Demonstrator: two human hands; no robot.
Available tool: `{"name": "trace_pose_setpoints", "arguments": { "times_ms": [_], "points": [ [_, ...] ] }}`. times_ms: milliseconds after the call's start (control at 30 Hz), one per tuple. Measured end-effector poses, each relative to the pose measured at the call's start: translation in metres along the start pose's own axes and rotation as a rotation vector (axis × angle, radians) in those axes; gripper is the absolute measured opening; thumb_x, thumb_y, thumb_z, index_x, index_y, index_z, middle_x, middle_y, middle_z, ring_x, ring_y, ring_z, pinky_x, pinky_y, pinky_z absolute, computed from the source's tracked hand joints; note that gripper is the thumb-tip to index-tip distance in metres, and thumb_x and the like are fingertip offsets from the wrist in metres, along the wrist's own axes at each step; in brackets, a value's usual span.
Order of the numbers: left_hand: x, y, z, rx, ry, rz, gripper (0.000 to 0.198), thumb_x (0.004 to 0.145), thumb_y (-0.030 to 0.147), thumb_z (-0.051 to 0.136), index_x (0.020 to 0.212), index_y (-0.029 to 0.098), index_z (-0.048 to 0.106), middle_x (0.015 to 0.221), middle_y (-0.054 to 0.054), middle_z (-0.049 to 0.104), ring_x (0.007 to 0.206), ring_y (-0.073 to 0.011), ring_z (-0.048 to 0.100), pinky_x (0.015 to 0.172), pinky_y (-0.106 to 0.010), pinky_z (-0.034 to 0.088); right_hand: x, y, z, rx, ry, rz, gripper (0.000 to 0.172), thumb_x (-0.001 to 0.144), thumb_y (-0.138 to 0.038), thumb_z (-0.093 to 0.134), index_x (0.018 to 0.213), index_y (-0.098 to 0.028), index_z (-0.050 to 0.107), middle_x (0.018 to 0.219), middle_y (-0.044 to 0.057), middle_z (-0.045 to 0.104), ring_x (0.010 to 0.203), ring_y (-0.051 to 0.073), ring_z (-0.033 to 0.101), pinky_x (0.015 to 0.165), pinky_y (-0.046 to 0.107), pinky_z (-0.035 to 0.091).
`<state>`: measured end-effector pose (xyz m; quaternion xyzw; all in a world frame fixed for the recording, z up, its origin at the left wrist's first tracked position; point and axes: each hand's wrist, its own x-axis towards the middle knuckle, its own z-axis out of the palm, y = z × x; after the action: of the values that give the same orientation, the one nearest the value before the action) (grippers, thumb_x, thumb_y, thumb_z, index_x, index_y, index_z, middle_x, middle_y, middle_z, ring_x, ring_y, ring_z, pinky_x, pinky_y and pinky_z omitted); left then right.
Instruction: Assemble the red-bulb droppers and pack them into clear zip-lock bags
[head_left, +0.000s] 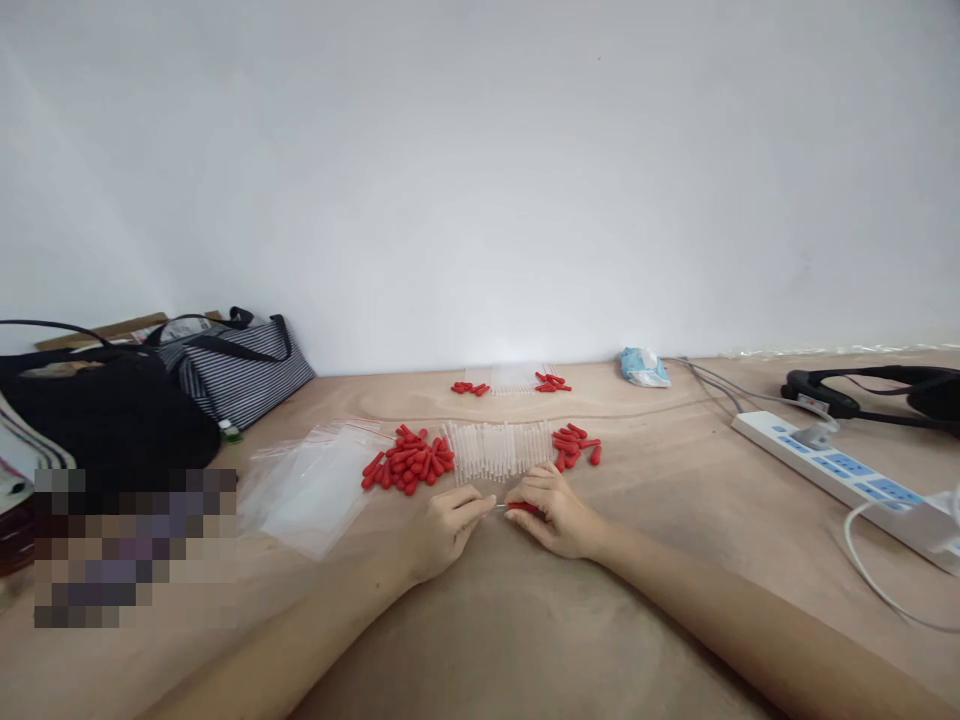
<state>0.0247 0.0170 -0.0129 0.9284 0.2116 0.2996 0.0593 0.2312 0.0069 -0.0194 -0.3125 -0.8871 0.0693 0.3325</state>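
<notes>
My left hand (pixel 453 528) pinches one end of a thin clear dropper tube (pixel 500 507). Closed around a red rubber dropper bulb (pixel 523 507), my right hand (pixel 551 512) holds it at the tube's other end; how far the tube sits inside is hidden by the fingers. Just beyond my hands lies a row of clear dropper tubes (pixel 499 450), side by side. A large pile of red bulbs (pixel 411 460) is left of the row, and a smaller group of droppers' red bulbs (pixel 576 443) is on its right.
Clear zip bags (pixel 319 490) lie on the left of the wooden table (pixel 480 640). Further back are more tubes (pixel 512 380) with red bulbs. A striped bag (pixel 240 370) and black bag (pixel 112 420) stand left. At right are a power strip (pixel 840 470), black headset (pixel 840 395) and blue-white packet (pixel 643 367).
</notes>
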Motion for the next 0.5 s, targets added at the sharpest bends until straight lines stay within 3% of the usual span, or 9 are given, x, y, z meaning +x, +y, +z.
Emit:
{"name": "trace_pose_setpoints", "arguments": {
  "times_ms": [300,400,500],
  "points": [
    [-0.0005,-0.0003,0.0003,0.034,0.014,-0.001,0.028,0.087,0.013,0.034,0.103,0.016,0.056,0.08,-0.006,0.059,0.07,-0.0126,0.056,0.064,-0.023,0.048,0.0001,-0.0004,-0.0003,0.066,0.002,0.046,0.013,0.081,-0.026,0.049,0.082,-0.018,0.059,0.072,0.004,0.062,0.071,0.015,0.052,0.073,0.033,0.033],
    [-0.0003,-0.0003,-0.0005,0.004,0.077,-0.104,0.024,0.087,0.016,0.038,0.104,0.017,0.054,0.087,-0.006,0.061,0.077,-0.014,0.058,0.07,-0.025,0.048,0.0002,0.0018,0.001,0.305,0.108,0.216,0.017,0.075,-0.031,0.058,0.086,-0.019,0.06,0.073,0.003,0.061,0.07,0.015,0.052,0.071,0.032,0.037],
    [0.001,0.0011,-0.0001,-0.1,0.15,-0.302,0.023,0.086,0.022,0.04,0.107,0.019,0.048,0.082,-0.003,0.061,0.071,-0.013,0.059,0.066,-0.024,0.048,0.0035,0.0011,0.0064,0.711,0.252,0.459,0.038,0.065,-0.041,0.066,0.095,-0.019,0.056,0.071,0.0,0.059,0.063,0.013,0.052,0.062,0.028,0.04]
  ]
}}
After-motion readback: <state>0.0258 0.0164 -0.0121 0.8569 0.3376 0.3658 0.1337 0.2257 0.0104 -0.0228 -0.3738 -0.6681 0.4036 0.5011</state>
